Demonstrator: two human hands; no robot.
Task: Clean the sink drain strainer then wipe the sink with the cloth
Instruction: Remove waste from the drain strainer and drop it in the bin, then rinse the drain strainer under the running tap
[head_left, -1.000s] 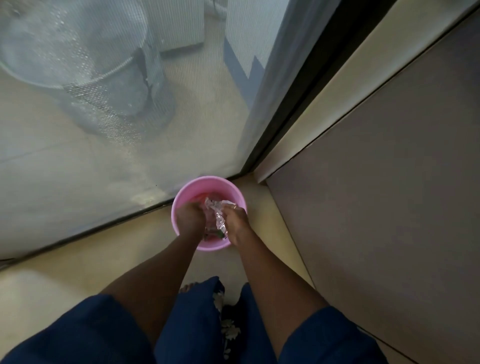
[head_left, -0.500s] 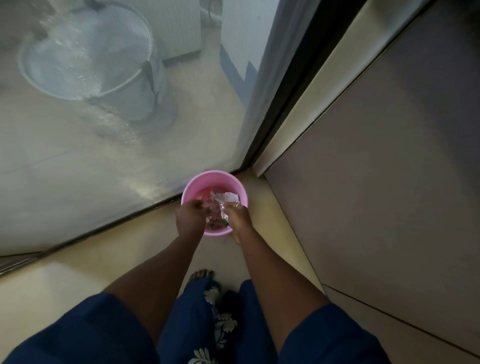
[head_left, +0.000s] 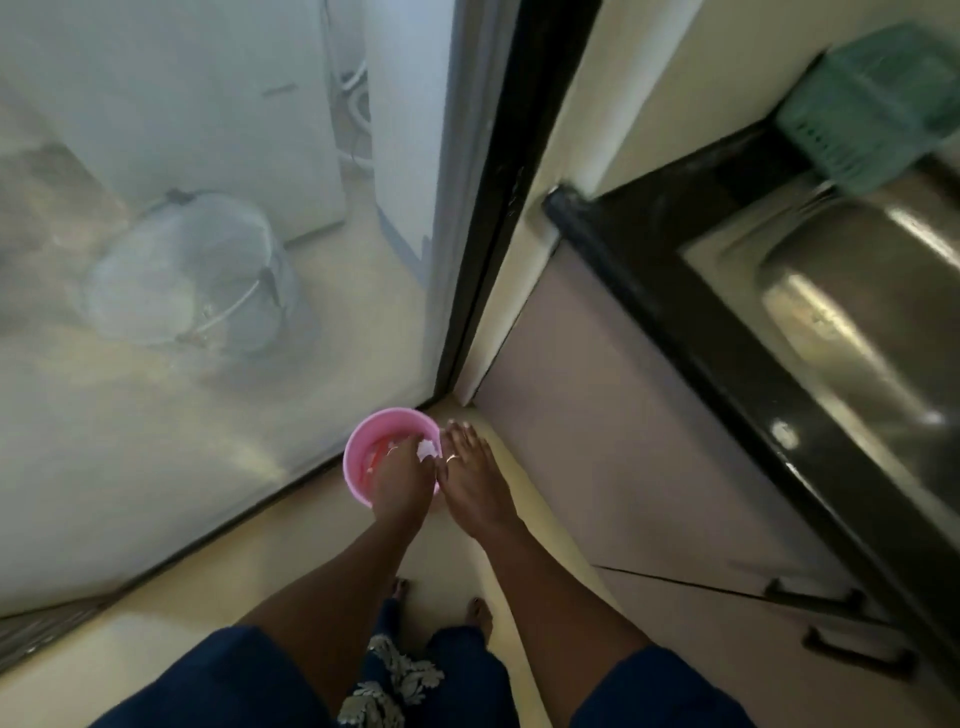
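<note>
Across the floor (head_left: 249, 577), the shiny steel sink (head_left: 831, 301) sits far right of the left hand (head_left: 402, 480), grip unclear, and spread right hand (head_left: 467, 470).

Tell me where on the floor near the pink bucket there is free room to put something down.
The cream floor left of the left hand, along the glass door, is bare. The corner by the cabinet is crowded: the pink bucket, that hand and the right hand fill it.

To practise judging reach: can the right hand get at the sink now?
Probably not: the right hand is down by the pink bin on the floor; the sink sits up in the counter.
</note>
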